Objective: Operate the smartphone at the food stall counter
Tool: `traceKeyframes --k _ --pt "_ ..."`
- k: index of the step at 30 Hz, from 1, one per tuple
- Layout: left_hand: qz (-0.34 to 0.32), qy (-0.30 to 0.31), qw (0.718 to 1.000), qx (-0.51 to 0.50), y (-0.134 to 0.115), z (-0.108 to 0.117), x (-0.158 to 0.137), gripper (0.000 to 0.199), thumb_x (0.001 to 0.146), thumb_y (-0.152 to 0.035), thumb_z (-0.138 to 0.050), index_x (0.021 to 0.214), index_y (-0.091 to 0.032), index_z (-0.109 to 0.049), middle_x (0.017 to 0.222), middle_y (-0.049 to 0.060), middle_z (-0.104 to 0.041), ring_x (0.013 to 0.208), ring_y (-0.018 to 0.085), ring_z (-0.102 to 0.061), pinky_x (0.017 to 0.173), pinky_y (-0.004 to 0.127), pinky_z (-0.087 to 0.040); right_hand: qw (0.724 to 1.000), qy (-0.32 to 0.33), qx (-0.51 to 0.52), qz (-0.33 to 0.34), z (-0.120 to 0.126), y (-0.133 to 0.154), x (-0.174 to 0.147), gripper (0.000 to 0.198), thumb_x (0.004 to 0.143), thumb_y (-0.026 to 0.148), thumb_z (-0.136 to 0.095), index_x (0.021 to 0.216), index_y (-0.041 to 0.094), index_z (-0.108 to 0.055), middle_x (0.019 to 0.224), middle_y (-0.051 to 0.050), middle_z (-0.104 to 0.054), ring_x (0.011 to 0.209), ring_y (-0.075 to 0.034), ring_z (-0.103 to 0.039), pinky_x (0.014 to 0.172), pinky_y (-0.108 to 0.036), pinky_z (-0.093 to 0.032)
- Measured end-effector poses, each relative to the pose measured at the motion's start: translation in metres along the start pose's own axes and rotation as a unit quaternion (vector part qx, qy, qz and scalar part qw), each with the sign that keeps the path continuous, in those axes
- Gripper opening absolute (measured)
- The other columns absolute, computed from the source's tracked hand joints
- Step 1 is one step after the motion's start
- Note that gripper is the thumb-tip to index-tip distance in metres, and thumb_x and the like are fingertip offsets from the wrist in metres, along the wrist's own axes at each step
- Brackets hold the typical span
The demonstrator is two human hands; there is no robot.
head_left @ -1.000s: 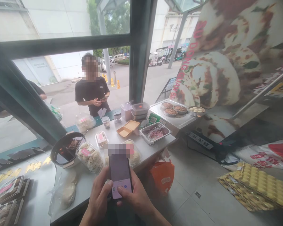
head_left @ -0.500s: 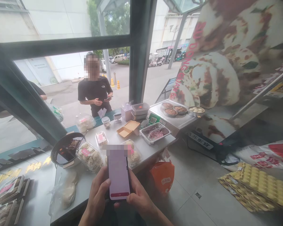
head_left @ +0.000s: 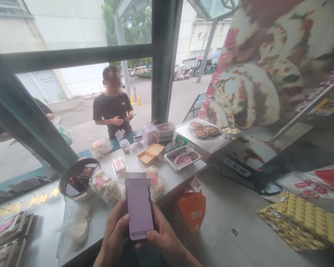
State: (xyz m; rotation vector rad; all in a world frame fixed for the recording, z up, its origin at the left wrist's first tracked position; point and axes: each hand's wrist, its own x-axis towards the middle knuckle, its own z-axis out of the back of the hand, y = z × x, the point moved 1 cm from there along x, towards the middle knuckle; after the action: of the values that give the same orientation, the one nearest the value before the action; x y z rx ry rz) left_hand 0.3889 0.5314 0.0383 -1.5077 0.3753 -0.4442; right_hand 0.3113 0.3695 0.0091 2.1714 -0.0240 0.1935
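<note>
The phone point(head_left: 139, 207) sat at the lower centre of the frame, upright and tilted toward the camera, held by both hands above the near edge of the counter point(head_left: 180, 174); its screen showed a plain pale pink-violet field with the top strip blurred, and no buttons or text could be made out; judged from that, whatever was being entered looked finished or loading, and the phone had not been put down; the food lay untouched, a bowl point(head_left: 77, 178) of dark liquid at centre left, clear boxes point(head_left: 107, 185) of pale pieces beside it, an open yellow carton point(head_left: 150, 152) and a metal tray point(head_left: 183, 157) further up; a person point(head_left: 113, 111) in a black shirt stood outside the window at upper centre left, holding a phone of their own; the left hand point(head_left: 114, 239) gripped the phone's left edge, fingers curled behind it and the thumb point(head_left: 123, 221) lying along that edge; the right hand point(head_left: 167, 243) cupped the right edge and lower corner, fingers closed behind and its thumb point(head_left: 153, 234) pressed at the bottom of the screen; both hands were clamped on the phone, which lay between the two thumbs, touching both
</note>
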Motion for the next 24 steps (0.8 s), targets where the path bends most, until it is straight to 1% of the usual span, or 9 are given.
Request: traceKeyframes --k 4,7,10,13,16,18,20,22,24 --pt "0.005 -0.003 1.000 -0.011 -0.001 -0.001 0.000 0.045 0.099 -0.052 -0.060 0.131 -0.022 -0.073 0.126 0.005 -0.077 0.114 0.028 -0.065 0.093 0.033 -0.055 1.000 0.002 0.019 0.005 0.001 0.000 0.002 0.075 0.087 0.037 -0.082 0.153 0.026 -0.050 0.127 -0.009 -0.067 0.095 -0.020 -0.072 0.071 -0.032 -0.070" --pt "0.007 -0.006 1.000 -0.010 0.004 0.001 0.001 0.048 0.098 -0.054 -0.061 0.130 -0.021 -0.074 0.126 0.006 -0.078 0.112 0.029 -0.066 0.091 0.034 -0.057 1.000 -0.001 0.027 0.007 0.002 -0.004 0.003 0.072 0.087 0.039 -0.082 0.150 0.027 -0.053 0.127 -0.009 -0.067 0.092 -0.021 -0.073 0.068 -0.030 -0.069" --pt "0.002 0.001 1.000 -0.007 0.010 0.004 0.003 0.050 0.099 -0.055 -0.060 0.134 -0.022 -0.072 0.130 0.006 -0.077 0.118 0.030 -0.065 0.094 0.034 -0.057 1.000 -0.001 0.023 0.006 0.003 -0.007 0.004 0.071 0.086 0.038 -0.081 0.151 0.028 -0.053 0.128 -0.009 -0.067 0.094 -0.022 -0.073 0.068 -0.031 -0.069" --pt "0.000 0.001 1.000 0.001 0.012 0.007 0.004 0.049 0.099 -0.055 -0.059 0.134 -0.022 -0.073 0.132 0.006 -0.077 0.117 0.029 -0.066 0.096 0.035 -0.057 0.999 0.005 0.032 0.001 0.004 -0.011 0.005 0.075 0.085 0.038 -0.081 0.153 0.027 -0.052 0.126 -0.010 -0.068 0.092 -0.021 -0.073 0.069 -0.032 -0.069" --pt "0.015 -0.036 0.999 0.006 0.012 0.010 0.001 0.051 0.099 -0.057 -0.059 0.132 -0.021 -0.074 0.133 0.007 -0.077 0.120 0.030 -0.068 0.099 0.036 -0.058 0.998 0.006 0.064 -0.018 0.002 -0.014 0.007 0.084 0.079 0.039 -0.082 0.156 0.025 -0.051 0.132 -0.012 -0.067 0.096 -0.024 -0.072 0.071 -0.035 -0.068" --pt "0.030 -0.071 0.997 0.003 0.012 0.011 -0.006 0.056 0.100 -0.058 -0.056 0.139 -0.021 -0.070 0.137 0.009 -0.076 0.127 0.032 -0.067 0.100 0.037 -0.059 0.996 -0.005 0.080 -0.044 -0.002 -0.015 0.010 0.090 0.075 0.040 -0.082 0.158 0.026 -0.050 0.141 -0.013 -0.064 0.108 -0.029 -0.070 0.076 -0.039 -0.067" --pt "0.039 -0.082 0.996 0.016 0.016 0.010 -0.015 0.063 0.100 -0.059 -0.055 0.150 -0.021 -0.060 0.141 0.012 -0.073 0.129 0.034 -0.068 0.100 0.040 -0.060 0.995 -0.013 0.082 -0.060 -0.007 -0.016 0.014 0.090 0.075 0.044 -0.080 0.159 0.027 -0.050 0.147 -0.013 -0.062 0.119 -0.032 -0.067 0.087 -0.044 -0.065" --pt "0.019 -0.088 0.993 0.072 0.024 0.009 -0.023 0.077 0.093 -0.059 -0.066 0.158 -0.021 -0.049 0.150 0.015 -0.067 0.135 0.036 -0.065 0.107 0.044 -0.058 0.993 0.008 0.100 -0.069 -0.013 -0.021 0.020 0.087 0.079 0.049 -0.076 0.160 0.031 -0.050 0.151 -0.012 -0.061 0.128 -0.035 -0.064 0.102 -0.051 -0.059" --pt "-0.004 -0.125 0.980 0.153 0.036 0.010 -0.031 0.096 0.082 -0.054 -0.079 0.163 -0.019 -0.041 0.161 0.018 -0.056 0.146 0.038 -0.056 0.120 0.048 -0.051 0.991 0.046 0.107 -0.067 -0.018 -0.030 0.026 0.085 0.084 0.058 -0.071 0.162 0.034 -0.048 0.157 -0.011 -0.056 0.138 -0.038 -0.059 0.117 -0.057 -0.049"
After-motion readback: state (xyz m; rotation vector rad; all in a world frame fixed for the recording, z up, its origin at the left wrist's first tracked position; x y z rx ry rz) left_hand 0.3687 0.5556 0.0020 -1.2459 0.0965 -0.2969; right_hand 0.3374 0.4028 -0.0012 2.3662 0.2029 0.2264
